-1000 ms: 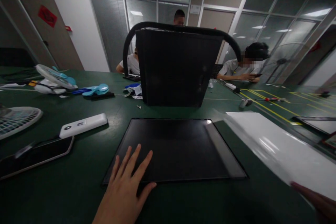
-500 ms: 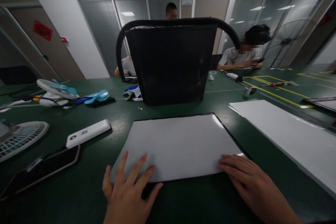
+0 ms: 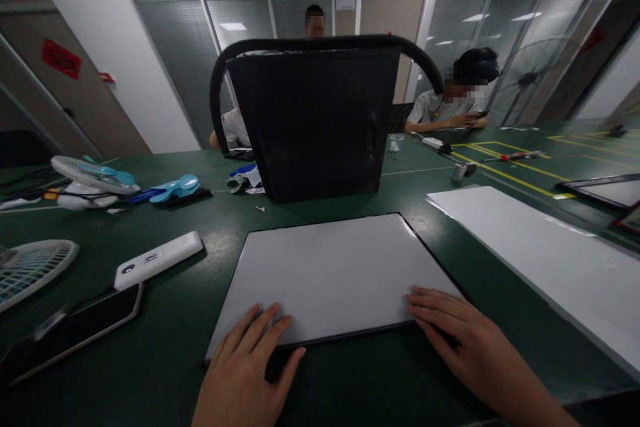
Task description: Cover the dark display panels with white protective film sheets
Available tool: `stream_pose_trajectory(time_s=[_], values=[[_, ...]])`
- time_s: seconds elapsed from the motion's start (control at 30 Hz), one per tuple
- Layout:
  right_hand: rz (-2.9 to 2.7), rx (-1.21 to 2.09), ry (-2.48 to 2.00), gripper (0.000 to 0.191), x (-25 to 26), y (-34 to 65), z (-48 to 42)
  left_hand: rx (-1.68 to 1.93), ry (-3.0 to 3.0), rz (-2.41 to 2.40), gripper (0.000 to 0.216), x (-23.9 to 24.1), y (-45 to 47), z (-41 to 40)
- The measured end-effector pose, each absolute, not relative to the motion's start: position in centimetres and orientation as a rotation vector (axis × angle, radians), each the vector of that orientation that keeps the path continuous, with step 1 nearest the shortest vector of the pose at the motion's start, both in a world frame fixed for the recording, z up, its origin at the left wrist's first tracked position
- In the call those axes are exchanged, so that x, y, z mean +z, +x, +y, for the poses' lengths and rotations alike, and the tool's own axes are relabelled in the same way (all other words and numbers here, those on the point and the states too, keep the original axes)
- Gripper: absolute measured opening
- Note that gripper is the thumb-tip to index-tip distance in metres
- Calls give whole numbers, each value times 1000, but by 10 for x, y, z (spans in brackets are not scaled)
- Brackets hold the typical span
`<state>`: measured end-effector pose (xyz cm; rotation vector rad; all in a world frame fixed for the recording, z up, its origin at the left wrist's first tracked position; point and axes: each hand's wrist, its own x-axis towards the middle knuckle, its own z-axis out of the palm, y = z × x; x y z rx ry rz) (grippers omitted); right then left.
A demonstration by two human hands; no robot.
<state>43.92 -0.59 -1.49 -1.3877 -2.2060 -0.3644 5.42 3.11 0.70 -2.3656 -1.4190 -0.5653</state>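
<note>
A white sheet (image 3: 330, 273) lies on top of a flat black panel (image 3: 440, 260) on the green table (image 3: 150, 373) in front of me. My left hand (image 3: 247, 373) rests flat on the near left corner of the sheet, fingers spread. My right hand (image 3: 465, 340) lies flat on the near right corner, fingers stretched out. Neither hand holds anything. Only a thin black rim of the panel shows around the sheet.
A black box with a curved tube (image 3: 313, 120) stands behind the panel. A stack of white sheets (image 3: 545, 267) lies at the right. A white power bank (image 3: 157, 259), a phone (image 3: 75, 330) and fan parts (image 3: 30, 267) sit at the left. Two people sit across the table.
The white sheet, carried in from the right, now covers the black panel. My right hand came down onto its near right corner and my left hand slid slightly toward me.
</note>
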Motion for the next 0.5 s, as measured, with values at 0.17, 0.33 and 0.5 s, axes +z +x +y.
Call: stream_pose_trajectory(time_s=[0.17,0.33,0.5], values=[[-2178,-316,-1405,32,-13,438,-7,-560,-2357,-1414,37,8,54,31],[-2197,-362,-1381,34,-6,436,-6,-598,-2354,-1389,36,9,54,31],[-2200,-406,-1368,33,-3,435,-6,-642,-2374,-1401,32,8,54,31]])
